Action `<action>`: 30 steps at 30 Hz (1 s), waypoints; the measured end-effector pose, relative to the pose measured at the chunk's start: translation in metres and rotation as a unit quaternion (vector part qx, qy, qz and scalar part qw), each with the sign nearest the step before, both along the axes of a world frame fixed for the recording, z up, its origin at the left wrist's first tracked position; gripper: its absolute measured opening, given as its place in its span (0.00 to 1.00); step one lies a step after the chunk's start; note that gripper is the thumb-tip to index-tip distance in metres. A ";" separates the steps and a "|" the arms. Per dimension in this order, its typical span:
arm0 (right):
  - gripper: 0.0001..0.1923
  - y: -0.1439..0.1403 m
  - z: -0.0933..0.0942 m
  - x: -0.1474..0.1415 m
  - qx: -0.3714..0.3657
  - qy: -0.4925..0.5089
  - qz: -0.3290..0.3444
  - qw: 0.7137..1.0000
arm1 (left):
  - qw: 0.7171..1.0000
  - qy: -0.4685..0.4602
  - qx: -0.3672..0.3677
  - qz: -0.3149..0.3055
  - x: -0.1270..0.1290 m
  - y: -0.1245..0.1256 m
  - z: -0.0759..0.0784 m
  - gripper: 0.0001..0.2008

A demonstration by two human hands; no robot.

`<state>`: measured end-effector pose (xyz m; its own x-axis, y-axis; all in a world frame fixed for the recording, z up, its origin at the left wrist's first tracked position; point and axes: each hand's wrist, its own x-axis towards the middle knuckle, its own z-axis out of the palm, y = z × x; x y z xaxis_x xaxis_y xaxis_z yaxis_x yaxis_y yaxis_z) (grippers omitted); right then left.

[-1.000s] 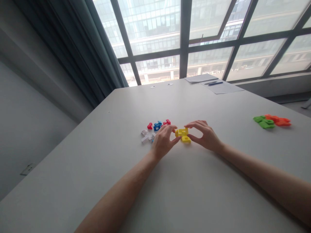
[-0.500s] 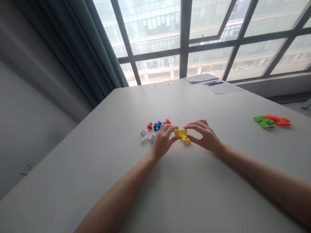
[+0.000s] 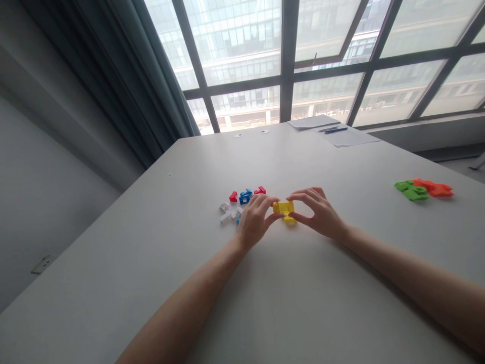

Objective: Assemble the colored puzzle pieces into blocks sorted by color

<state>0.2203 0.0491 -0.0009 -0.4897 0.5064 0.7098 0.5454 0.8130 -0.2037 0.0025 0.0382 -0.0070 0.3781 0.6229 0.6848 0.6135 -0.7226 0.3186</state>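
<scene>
Between my two hands is a yellow plastic block [image 3: 284, 207] with notched ends. My left hand [image 3: 256, 217] pinches its left end between thumb and fingertips. At its right end, the curled fingers and thumb of my right hand [image 3: 317, 210] close on it. A second yellow block [image 3: 290, 220] lies on the table just below, partly hidden by the held one. Close to my left hand are red [image 3: 233, 196], blue [image 3: 245, 197] and white blocks [image 3: 226, 217], some of them partly covered by that hand.
On the white table [image 3: 242, 303], green blocks [image 3: 412, 190] and orange blocks [image 3: 435, 187] lie in a cluster at the right. Papers [image 3: 348, 137] with a dark blue pen [image 3: 336, 130] rest at the far edge by the window. A dark curtain [image 3: 125, 76] hangs at the left.
The held yellow block has shifted very slightly to the right and covers more of the yellow block below it. Both hands keep nearly the same pose.
</scene>
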 end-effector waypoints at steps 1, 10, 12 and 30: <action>0.13 0.000 0.000 0.000 0.002 -0.001 -0.002 1.000 | 1.000 0.001 -0.001 -0.002 0.000 0.000 0.000 0.14; 0.11 -0.002 0.000 0.000 0.021 -0.006 -0.014 1.000 | 1.000 0.002 0.009 -0.011 0.001 -0.001 0.002 0.12; 0.10 -0.002 0.000 -0.001 0.022 -0.008 -0.015 1.000 | 1.000 0.004 0.011 -0.012 0.001 -0.001 0.002 0.12; 0.12 -0.003 0.000 0.001 0.023 -0.011 -0.024 0.999 | 1.000 0.008 0.009 -0.022 0.001 -0.001 0.003 0.11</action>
